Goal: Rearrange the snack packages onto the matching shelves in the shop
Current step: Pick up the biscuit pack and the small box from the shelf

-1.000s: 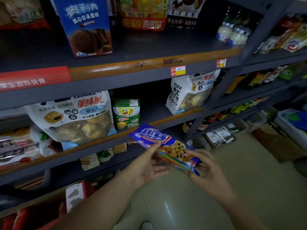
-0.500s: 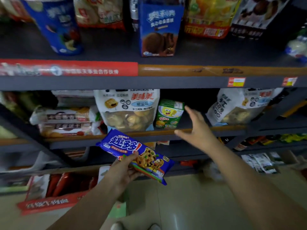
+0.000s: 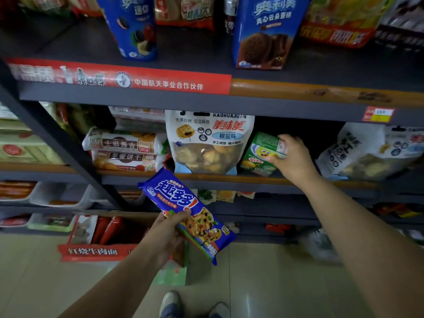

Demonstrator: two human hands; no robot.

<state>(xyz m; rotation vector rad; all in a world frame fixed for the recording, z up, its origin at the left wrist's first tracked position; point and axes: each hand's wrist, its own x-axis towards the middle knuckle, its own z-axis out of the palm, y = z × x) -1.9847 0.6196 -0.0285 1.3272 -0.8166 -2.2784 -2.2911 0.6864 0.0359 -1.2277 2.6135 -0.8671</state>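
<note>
My left hand [image 3: 166, 235] grips a blue cookie packet [image 3: 183, 212] with chocolate-chip cookies printed on it, held tilted in front of the lower shelves. My right hand [image 3: 294, 160] reaches onto the middle shelf [image 3: 142, 175] and grips a small green cartoon box [image 3: 259, 154] by its right side. The box stands between a white bag of baked rolls [image 3: 207, 143] and another white bag [image 3: 369, 152] at the right.
Two stacked biscuit rolls [image 3: 125, 151] lie left of the white bag. The top shelf [image 3: 298, 92] carries a blue cookie tub [image 3: 135, 26] and a blue cookie box [image 3: 263, 33]. A red noodle carton [image 3: 96, 239] stands on the tiled floor [image 3: 275, 283]. My shoes [image 3: 195, 306] show below.
My right hand let go of the blue packet, reached up to the middle shelf and closed on the green box. The left hand keeps the packet. My view turned left.
</note>
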